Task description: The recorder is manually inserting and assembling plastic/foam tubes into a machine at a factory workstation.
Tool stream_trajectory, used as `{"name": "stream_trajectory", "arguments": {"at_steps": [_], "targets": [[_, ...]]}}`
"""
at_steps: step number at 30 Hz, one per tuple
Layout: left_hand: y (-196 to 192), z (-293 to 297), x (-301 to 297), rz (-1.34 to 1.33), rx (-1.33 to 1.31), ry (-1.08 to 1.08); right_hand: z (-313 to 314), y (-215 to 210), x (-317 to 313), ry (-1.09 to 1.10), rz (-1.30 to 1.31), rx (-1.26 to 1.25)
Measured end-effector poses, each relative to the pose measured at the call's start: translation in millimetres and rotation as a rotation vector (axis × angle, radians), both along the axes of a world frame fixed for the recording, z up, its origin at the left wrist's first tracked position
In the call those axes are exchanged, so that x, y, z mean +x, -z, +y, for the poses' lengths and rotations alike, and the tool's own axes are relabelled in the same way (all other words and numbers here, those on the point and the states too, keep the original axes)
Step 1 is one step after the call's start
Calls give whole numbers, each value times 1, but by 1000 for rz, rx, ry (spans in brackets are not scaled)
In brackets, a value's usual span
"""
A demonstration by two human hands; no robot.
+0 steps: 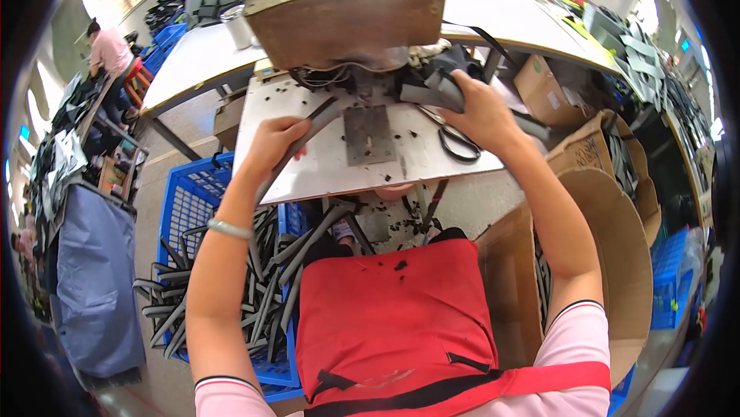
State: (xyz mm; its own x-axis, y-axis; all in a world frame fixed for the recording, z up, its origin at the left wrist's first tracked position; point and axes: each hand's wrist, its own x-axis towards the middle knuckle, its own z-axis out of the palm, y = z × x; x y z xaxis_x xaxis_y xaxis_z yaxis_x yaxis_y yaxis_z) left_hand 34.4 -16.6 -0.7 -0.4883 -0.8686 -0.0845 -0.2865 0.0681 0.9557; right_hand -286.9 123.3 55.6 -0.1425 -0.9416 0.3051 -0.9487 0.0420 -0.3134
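My left hand [275,143] is closed around a grey strip with a black edge [322,118], whose far end points at the machine's metal plate [368,136]. On the other side of the plate, my right hand [482,112] grips grey padded strips [422,95] similar in colour to the left one. Below the right hand lies a pair of scissors with black handles [460,147]. A large boxy machine head [347,12] overhangs the plate and hides part of its working area.
Many grey and black strips fill a blue plastic crate [185,193] at my left. Open cardboard boxes [609,240] stand at my right. Black scraps dot the white worktable [308,174]. A person in pink [112,51] is at the far left.
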Motion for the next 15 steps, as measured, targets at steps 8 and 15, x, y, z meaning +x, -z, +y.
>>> {"name": "stream_trajectory", "arguments": {"at_steps": [8, 15], "targets": [[61, 30, 33, 14, 80, -70, 210, 0, -86, 307, 246, 178], [72, 49, 21, -220, -85, -2, 106, 73, -36, 39, -308, -5]]}}
